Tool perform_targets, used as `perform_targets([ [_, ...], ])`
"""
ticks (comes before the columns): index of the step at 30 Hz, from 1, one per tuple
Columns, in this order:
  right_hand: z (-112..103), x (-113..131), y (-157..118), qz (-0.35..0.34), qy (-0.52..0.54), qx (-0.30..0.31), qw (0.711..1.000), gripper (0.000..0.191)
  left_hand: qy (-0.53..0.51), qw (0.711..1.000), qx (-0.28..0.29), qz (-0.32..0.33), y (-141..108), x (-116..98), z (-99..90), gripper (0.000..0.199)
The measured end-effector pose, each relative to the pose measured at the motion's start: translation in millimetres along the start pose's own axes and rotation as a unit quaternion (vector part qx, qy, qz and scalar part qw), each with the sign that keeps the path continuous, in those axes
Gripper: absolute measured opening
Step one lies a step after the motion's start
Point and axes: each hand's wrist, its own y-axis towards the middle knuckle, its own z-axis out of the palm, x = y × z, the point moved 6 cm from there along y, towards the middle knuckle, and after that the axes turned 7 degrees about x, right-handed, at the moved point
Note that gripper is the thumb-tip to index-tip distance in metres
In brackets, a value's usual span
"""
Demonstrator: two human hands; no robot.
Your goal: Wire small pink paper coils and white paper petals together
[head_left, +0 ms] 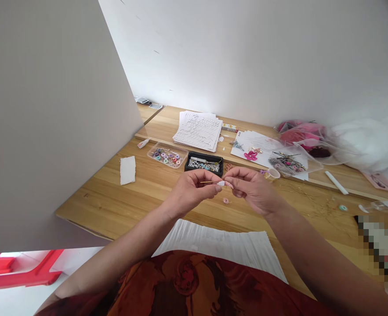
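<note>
Head view: and here we are, both forearms reaching in from below, the hands close together over a wooden tabletop [114, 197].

Left hand [192, 191]: pinched tight, thumb and fingers gripping a thin gold wire [208, 182] that sticks out to the left.

Right hand [253, 189]: also narrow, its fingertips pinching a small pale pink-and-white piece [222, 183] right at the wire's end, knuckles almost meeting the left hand.

On the table: a tiny pink flower-like bit [226, 200] sits just below the hands, and a small cup [273, 174] lies just beyond the right hand.

Straight ahead: a black box of beads [203, 163] beside a clear tray of coloured bead rings [167, 154].

Further back: a stack of cut-out paper sheets [198, 130], with a pink paper flower [251, 155] on loose sheets to the right under a clear container of wires [288, 163].

Left side: a white paper scrap [128, 170] by a grey partition [48, 109].

Lap: a white cloth [213, 243] over a rust-patterned garment [180, 281].
</note>
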Motion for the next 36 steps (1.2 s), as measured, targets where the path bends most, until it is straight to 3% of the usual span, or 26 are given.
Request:
perform_targets([
  [3, 7.4, -19.0, -2.6, 0.058, 0.114, 0.012, 0.992, 0.025, -0.016, 1.0, -0.014, 0.012, 1.6, 2.0, -2.0, 0.025],
  [9, 24.3, -41.8, -7.9, 0.129, 0.3, 0.023, 0.945, 0.028, -0.03, 0.999, -0.033, 0.026, 2.6, 6.8, -5.8, 0.025],
  [22, 22.6, -39.6, -0.7, 0.148, 0.299, 0.138, 0.932, 0.031, -0.074, 0.997, 0.029, 0.003, 1.6, 7.5, 5.3, 0.025],
  [25, 29.5, -47.5, 0.8, 0.117, 0.329, 0.103, 0.931, 0.031, -0.094, 0.995, 0.003, -0.007, 3.1, 12.8, 3.1, 0.027],
  [29, 38.3, -57.1, -1.2, 0.059, 0.37, -0.007, 0.927, 0.027, -0.118, 0.992, -0.055, 0.005, 5.4, 18.3, -2.6, 0.028],
  [32, 42.3, -56.2, -4.3, 0.034, 0.372, -0.073, 0.925, 0.024, -0.117, 0.989, -0.091, 0.019, 6.1, 20.5, -5.1, 0.028],
  [36, 42.2, -48.6, -7.4, 0.022, 0.335, -0.117, 0.935, 0.027, -0.106, 0.986, -0.124, 0.022, 5.2, 23.5, -5.9, 0.029],
])
